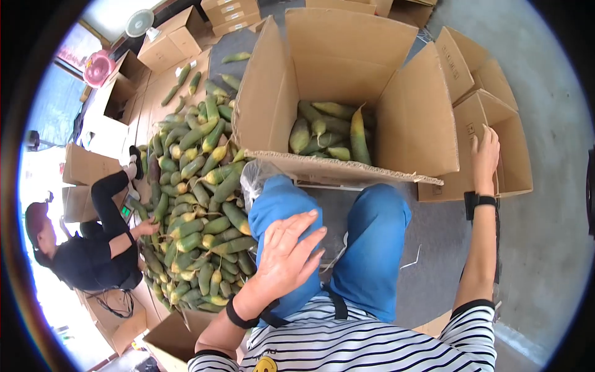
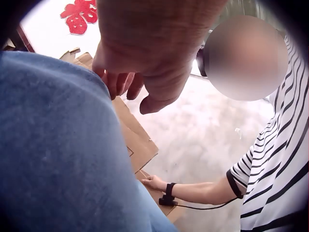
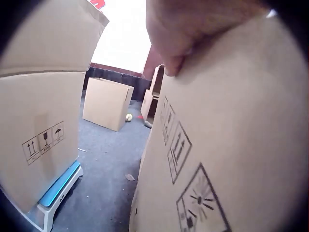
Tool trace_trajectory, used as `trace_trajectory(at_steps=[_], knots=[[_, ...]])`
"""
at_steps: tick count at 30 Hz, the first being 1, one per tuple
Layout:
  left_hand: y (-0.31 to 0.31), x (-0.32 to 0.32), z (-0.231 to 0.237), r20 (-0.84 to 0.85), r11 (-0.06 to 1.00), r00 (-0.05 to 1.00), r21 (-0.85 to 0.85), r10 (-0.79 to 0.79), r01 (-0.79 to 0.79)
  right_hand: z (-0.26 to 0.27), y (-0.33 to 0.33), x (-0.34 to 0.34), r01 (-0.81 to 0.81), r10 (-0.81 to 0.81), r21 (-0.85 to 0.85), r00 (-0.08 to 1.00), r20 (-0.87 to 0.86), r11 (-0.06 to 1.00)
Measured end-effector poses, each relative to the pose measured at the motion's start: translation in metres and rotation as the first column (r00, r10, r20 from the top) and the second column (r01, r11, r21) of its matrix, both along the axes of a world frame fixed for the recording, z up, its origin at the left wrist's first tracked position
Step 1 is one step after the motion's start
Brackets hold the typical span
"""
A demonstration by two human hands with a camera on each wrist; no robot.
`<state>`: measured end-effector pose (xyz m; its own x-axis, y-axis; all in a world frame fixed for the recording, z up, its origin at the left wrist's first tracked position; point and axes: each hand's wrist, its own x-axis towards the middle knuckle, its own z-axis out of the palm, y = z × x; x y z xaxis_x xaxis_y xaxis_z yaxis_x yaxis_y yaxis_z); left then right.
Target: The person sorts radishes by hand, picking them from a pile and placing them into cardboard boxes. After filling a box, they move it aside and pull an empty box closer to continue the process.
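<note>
My left hand (image 1: pixel 288 254), also in the left wrist view (image 2: pixel 149 48), is over my left knee with fingers spread and holding nothing; whether it touches the blue trousers (image 2: pixel 63 145) I cannot tell. At the right, my right hand (image 1: pixel 486 158) grips the upper edge of a cardboard box (image 1: pixel 465 152); in the right wrist view the hand (image 3: pixel 193 29) lies over that box's printed side (image 3: pixel 231 111). In front of my knees stands a large open box (image 1: pixel 350 56) with several green-yellow vegetables (image 1: pixel 359 136) inside.
A big heap of green vegetables (image 1: pixel 204 211) lies left of my knees, with a seated person (image 1: pixel 93 260) beyond it reaching into it. The large box stands on a low blue-topped stand (image 3: pixel 60 186). More boxes (image 1: pixel 173 40) are at the back, another (image 3: pixel 107 102) on the grey floor.
</note>
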<state>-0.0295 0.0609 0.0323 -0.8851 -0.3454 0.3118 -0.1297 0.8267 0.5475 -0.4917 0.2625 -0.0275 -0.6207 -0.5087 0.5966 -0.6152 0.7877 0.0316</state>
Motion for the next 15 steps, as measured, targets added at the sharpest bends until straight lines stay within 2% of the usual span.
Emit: trace_trajectory(at_steps=[2, 4, 5, 6, 8, 9, 10, 11, 12, 14, 15], knots=[[-0.001, 0.001, -0.003, 0.011, 0.991, 0.998, -0.115, -0.063, 0.063, 0.004, 0.001, 0.048, -0.175, 0.176, -0.027, 0.984, 0.043, 0.984], [-0.003, 0.005, -0.003, 0.059, 0.987, 0.994, -0.13, -0.088, 0.095, -0.01, 0.012, 0.099, -0.283, 0.316, -0.155, 0.91, 0.267, 0.947], [-0.004, 0.006, -0.004, 0.078, 0.982, 0.994, -0.166, -0.078, 0.09, -0.019, 0.021, 0.123, -0.25, 0.319, -0.205, 0.832, 0.455, 0.946], [-0.005, 0.008, -0.005, 0.096, 0.975, 0.993, -0.205, -0.067, 0.085, -0.025, 0.029, 0.149, -0.265, 0.376, -0.274, 0.753, 0.54, 0.925], [-0.008, 0.014, -0.005, 0.106, 0.975, 0.991, -0.199, -0.079, 0.099, -0.037, 0.046, 0.201, -0.097, 0.352, -0.363, 0.562, 0.749, 0.927], [-0.009, 0.015, -0.004, 0.108, 0.974, 0.992, -0.21, -0.064, 0.085, -0.05, 0.055, 0.224, -0.016, 0.389, -0.433, 0.47, 0.793, 0.901], [-0.009, 0.017, -0.004, 0.11, 0.973, 0.993, -0.219, -0.048, 0.072, -0.052, 0.059, 0.25, 0.049, 0.378, -0.414, 0.321, 0.868, 0.909], [-0.009, 0.018, -0.003, 0.091, 0.973, 0.995, -0.224, -0.042, 0.061, -0.075, 0.07, 0.273, 0.112, 0.383, -0.405, 0.177, 0.907, 0.908], [-0.009, 0.02, -0.004, 0.084, 0.973, 0.995, -0.22, -0.049, 0.067, -0.069, 0.061, 0.305, 0.173, 0.511, -0.544, 0.201, 0.836, 0.821], [-0.008, 0.022, -0.004, 0.085, 0.973, 0.996, -0.226, -0.024, 0.042, -0.035, 0.059, 0.328, 0.05, 0.41, -0.438, 0.27, 0.871, 0.897], [-0.007, 0.023, -0.004, 0.072, 0.974, 0.997, -0.224, -0.026, 0.041, -0.023, 0.062, 0.331, 0.04, 0.417, -0.444, 0.277, 0.866, 0.895]])
